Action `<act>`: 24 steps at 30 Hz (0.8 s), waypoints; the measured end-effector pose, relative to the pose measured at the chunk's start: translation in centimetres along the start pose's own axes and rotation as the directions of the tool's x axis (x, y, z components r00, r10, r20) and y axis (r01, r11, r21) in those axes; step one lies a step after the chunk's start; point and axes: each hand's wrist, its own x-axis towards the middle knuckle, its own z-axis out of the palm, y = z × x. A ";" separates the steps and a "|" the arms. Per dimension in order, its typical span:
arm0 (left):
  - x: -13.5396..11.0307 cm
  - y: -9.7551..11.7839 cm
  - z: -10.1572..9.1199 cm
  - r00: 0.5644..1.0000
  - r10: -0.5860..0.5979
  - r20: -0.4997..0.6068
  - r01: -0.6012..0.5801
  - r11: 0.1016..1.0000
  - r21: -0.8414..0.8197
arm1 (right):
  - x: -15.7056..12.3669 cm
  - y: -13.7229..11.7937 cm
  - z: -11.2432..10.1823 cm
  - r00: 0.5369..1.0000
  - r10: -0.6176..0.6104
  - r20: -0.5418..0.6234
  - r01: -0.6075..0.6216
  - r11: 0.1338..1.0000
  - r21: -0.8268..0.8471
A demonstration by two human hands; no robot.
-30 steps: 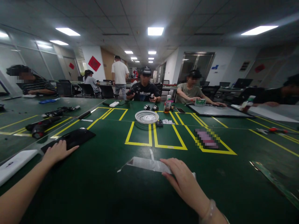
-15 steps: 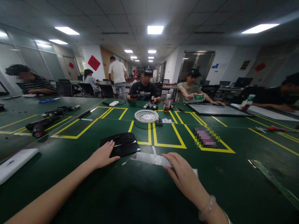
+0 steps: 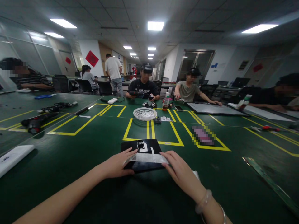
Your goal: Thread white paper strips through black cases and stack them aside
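A flat, glossy black panel (image 3: 149,169) lies on the green table in front of me, with a white and dark patch (image 3: 143,146) near its far edge. Across it runs a translucent plastic strip (image 3: 149,158) with pale print and a narrow white tail. My left hand (image 3: 120,163) grips the panel's left edge, fingers over the top and thumb at the near side, beside the strip's left end. At the strip's other end, my right hand (image 3: 181,168) holds it between thumb and fingers. A small white piece (image 3: 195,175) shows partly behind my right hand.
A white round basket (image 3: 145,114) stands ahead, near a bottle (image 3: 165,102). A phone (image 3: 203,135) lies to the right, with a long green board (image 3: 268,179) nearer. At left are a white box (image 3: 15,158) and a black tool (image 3: 35,124). Co-workers sit around the table.
My left hand has brought the black panel right and nearer, so it now lies under the plastic strip. My right hand stays at the strip's right end. The view has turned slightly.
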 end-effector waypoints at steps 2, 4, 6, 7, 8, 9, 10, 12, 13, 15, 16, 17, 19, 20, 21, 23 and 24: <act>-0.2 -0.1 -0.4 1.000 0.009 0.020 -0.009 1.000 -0.020 | 0.0 -0.1 0.0 1.000 0.005 0.020 -0.006 1.000 0.014; -0.3 0.0 -0.7 0.999 0.017 0.041 -0.015 0.999 -0.034 | 0.0 -0.2 0.0 0.999 0.010 0.036 -0.011 0.999 0.033; -0.3 0.2 -0.9 0.998 0.029 0.053 -0.027 0.998 -0.051 | 0.0 -0.3 0.0 0.999 0.016 0.047 -0.018 0.999 0.048; -0.3 0.3 -0.9 0.998 0.040 0.055 -0.037 0.998 -0.060 | 0.0 -0.3 -0.1 0.998 0.017 0.053 -0.020 0.998 0.052; -0.3 0.4 -1.0 0.997 0.056 0.054 -0.053 0.996 -0.069 | 0.0 -0.4 -0.1 0.998 0.015 0.060 -0.019 0.998 0.055; -0.3 0.5 -1.0 0.996 0.077 0.052 -0.073 0.994 -0.079 | 0.0 -0.4 -0.1 0.998 0.012 0.067 -0.016 0.998 0.055; -0.3 0.5 -1.0 0.994 0.099 0.048 -0.094 0.992 -0.089 | 0.0 -0.4 -0.1 0.997 0.008 0.075 -0.012 0.998 0.056; -0.3 0.4 -0.9 0.990 0.138 0.036 -0.133 0.985 -0.113 | 0.0 -0.5 -0.1 0.996 -0.005 0.085 0.001 0.999 0.054; -0.3 0.3 -0.8 0.988 0.151 0.033 -0.145 0.981 -0.128 | 0.0 -0.5 -0.2 0.996 -0.011 0.089 0.006 0.999 0.051; -0.2 0.1 -0.7 0.985 0.168 0.035 -0.161 0.974 -0.158 | 0.0 -0.7 -0.4 0.995 -0.020 0.094 0.016 0.999 0.043; -0.1 0.0 -0.6 0.983 0.180 0.038 -0.171 0.971 -0.169 | 0.0 -0.8 -0.5 0.995 -0.025 0.095 0.022 0.999 0.039; 0.0 -0.1 -0.6 0.980 0.195 0.042 -0.184 0.966 -0.180 | 0.0 -0.8 -0.5 0.995 -0.031 0.097 0.028 0.999 0.033; 0.2 -0.2 -0.4 0.974 0.221 0.044 -0.208 0.958 -0.198 | 0.0 -0.9 -0.6 0.994 -0.041 0.101 0.039 0.999 0.019; 0.3 -0.2 -0.3 0.973 0.227 0.042 -0.214 0.955 -0.207 | 0.0 -0.9 -0.6 0.993 -0.046 0.105 0.045 0.999 0.012; 0.4 -0.2 -0.3 0.973 0.226 0.040 -0.213 0.953 -0.215 | 0.0 -0.9 -0.6 0.993 -0.050 0.108 0.050 0.999 0.004; 0.4 -0.2 -0.2 0.977 0.209 0.035 -0.196 0.953 -0.229 | 0.0 -0.8 -0.5 0.992 -0.055 0.117 0.056 0.998 -0.010; 0.4 -0.2 -0.2 0.981 0.190 0.032 -0.178 0.955 -0.236 | 0.0 -0.7 -0.4 0.991 -0.056 0.122 0.058 0.998 -0.015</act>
